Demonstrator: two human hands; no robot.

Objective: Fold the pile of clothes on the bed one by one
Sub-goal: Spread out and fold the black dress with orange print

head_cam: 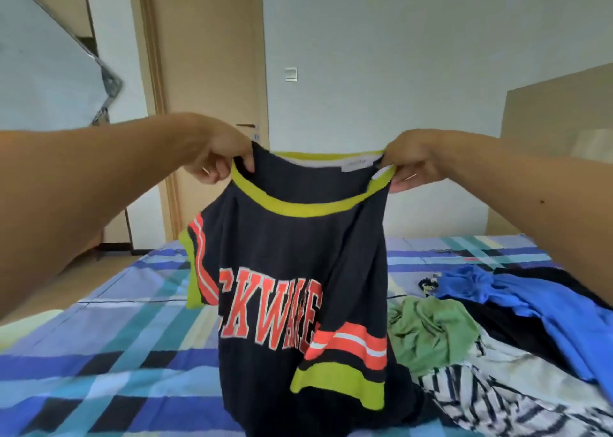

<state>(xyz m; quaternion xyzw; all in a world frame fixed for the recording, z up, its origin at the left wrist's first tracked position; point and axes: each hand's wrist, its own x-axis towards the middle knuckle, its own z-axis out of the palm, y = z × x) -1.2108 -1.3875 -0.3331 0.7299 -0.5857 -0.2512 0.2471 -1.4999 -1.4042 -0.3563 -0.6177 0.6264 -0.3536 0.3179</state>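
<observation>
Working over the bed [109,363], spread in blue plaid. Holding the dark jersey [292,254] up in the air above the middle of the bed, lettered front facing the camera, sleeves [345,353] hanging slack and bunched inward. Not showing whether the hem is touching the bed.

Leaving the pile of clothes [517,337] heaped along the right edge of the bed, just beside the hanging jersey:
- blue garment [547,304] lying on top, toward the far side;
- striped garment [481,403] lying toward the near right corner;
- green garment [431,330] lying crumpled nearest the jersey.

Pinching the left end of the yellow neckband [298,209] with the left hand [219,157], fingers curled round the cloth. Pinching the right end likewise with the right hand [411,164].

Step in hand, by judgement: opening out and orienting one garment, with folding not yet begun and the pile waiting. Calling next for lowering the jersey flat toward the left edge of the bed, shifting both grips outward from neckband to shoulders, spreading the sleeves and smoothing before the first fold.
</observation>
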